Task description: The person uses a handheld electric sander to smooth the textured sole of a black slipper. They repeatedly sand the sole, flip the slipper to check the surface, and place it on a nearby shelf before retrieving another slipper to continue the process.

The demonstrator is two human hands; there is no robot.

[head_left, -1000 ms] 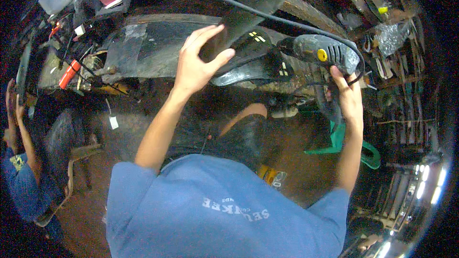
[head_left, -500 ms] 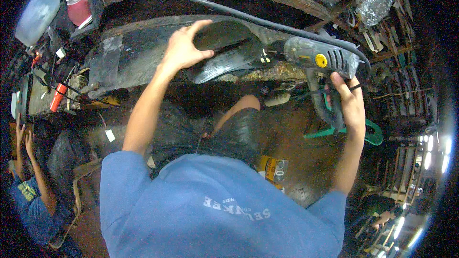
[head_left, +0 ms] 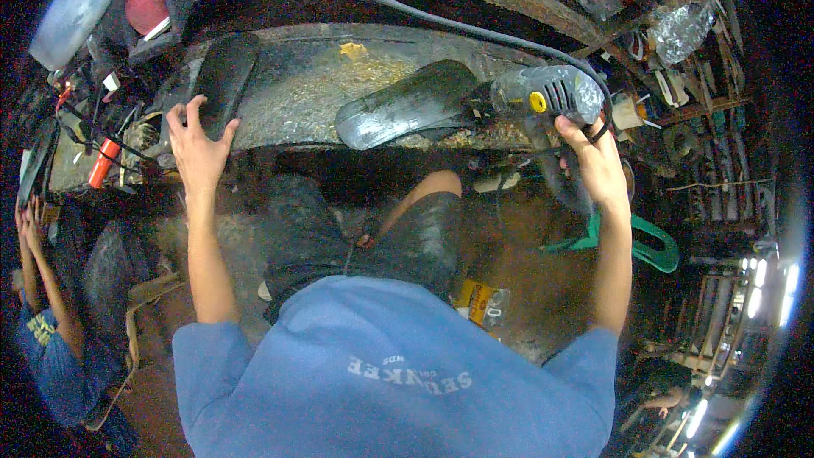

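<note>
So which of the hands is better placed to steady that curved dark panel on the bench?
Probably the left hand: it is free, resting on the bench edge, while the right hand grips the power tool beside the panel.

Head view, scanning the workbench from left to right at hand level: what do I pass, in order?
Orange-handled tool → left hand resting on a flat black panel → curved dark fender piece → grey power tool with a yellow knob → right hand gripping that tool → cluttered shelves.
</note>
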